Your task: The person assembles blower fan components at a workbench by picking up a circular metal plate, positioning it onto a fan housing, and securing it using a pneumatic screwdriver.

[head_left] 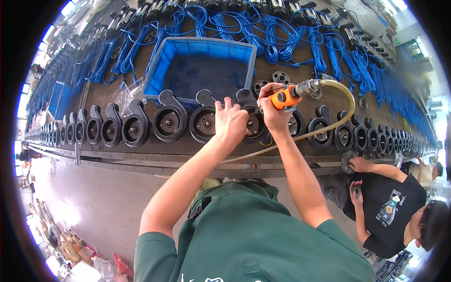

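Note:
My right hand is closed around an orange air tool, held over the row of round black housings. A pale air hose runs from its metal coupling, loops right and passes back under my right forearm. My left hand is bent over one black housing, two fingers raised and the thumb and forefinger drawn together at its middle. What lies between those fingertips is hidden. Directly left stands another housing with a hooked top and a metal hub.
A blue bin stands behind the row. Further back lie bundles of blue cable joined to metal motors. Loose metal discs and clear plastic bags are on the bench. A co-worker in black works at the right.

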`<action>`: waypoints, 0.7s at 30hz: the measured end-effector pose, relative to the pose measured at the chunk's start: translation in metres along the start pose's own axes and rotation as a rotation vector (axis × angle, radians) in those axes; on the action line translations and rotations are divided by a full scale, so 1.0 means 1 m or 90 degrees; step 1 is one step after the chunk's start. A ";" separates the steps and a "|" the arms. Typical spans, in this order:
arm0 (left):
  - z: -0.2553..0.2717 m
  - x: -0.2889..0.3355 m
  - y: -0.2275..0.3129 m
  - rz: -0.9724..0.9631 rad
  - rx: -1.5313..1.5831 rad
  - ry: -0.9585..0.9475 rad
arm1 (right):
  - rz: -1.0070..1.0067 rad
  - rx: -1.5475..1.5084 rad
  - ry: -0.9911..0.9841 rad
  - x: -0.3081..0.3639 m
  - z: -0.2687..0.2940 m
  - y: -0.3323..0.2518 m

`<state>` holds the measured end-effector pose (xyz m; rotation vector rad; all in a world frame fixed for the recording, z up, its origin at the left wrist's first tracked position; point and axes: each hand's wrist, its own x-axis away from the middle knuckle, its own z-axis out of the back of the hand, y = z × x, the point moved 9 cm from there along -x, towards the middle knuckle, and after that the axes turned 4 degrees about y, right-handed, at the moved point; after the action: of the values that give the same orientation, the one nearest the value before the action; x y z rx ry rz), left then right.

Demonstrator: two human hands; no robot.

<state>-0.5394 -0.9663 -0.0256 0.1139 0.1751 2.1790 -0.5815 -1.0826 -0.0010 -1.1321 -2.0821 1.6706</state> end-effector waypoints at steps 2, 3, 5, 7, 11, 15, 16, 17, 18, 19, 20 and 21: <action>0.001 0.001 0.000 -0.008 -0.002 0.027 | 0.000 0.012 -0.001 -0.002 -0.001 0.000; 0.001 0.001 0.000 -0.010 -0.002 0.031 | 0.001 0.015 -0.006 -0.003 -0.003 0.000; 0.000 0.002 0.000 -0.008 -0.004 0.031 | 0.003 0.021 -0.017 -0.005 -0.006 0.001; 0.001 0.002 0.000 -0.003 -0.006 0.024 | 0.002 0.012 -0.015 -0.005 -0.009 0.002; 0.002 0.004 0.001 0.009 -0.012 0.029 | 0.013 0.047 -0.034 -0.007 -0.014 -0.001; 0.000 0.001 -0.001 0.025 -0.011 0.015 | 0.020 0.057 -0.058 -0.009 -0.022 -0.003; 0.000 0.003 -0.002 0.028 -0.012 0.013 | 0.018 0.052 -0.058 -0.008 -0.024 -0.005; 0.000 0.003 -0.001 0.031 -0.009 0.013 | 0.018 0.050 -0.060 -0.008 -0.023 -0.007; 0.000 0.003 0.000 0.028 -0.010 0.014 | 0.012 0.044 -0.045 -0.005 -0.019 -0.009; 0.001 0.003 0.000 0.025 -0.011 0.015 | 0.011 0.021 -0.027 -0.002 -0.015 -0.012; 0.001 0.004 0.000 0.026 -0.013 0.016 | 0.014 0.023 -0.027 0.001 -0.013 -0.012; 0.000 0.005 -0.001 0.028 -0.013 0.015 | 0.017 0.024 -0.027 0.003 -0.011 -0.015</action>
<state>-0.5412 -0.9620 -0.0256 0.0810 0.1661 2.2267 -0.5830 -1.0732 0.0150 -1.1277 -2.0606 1.7530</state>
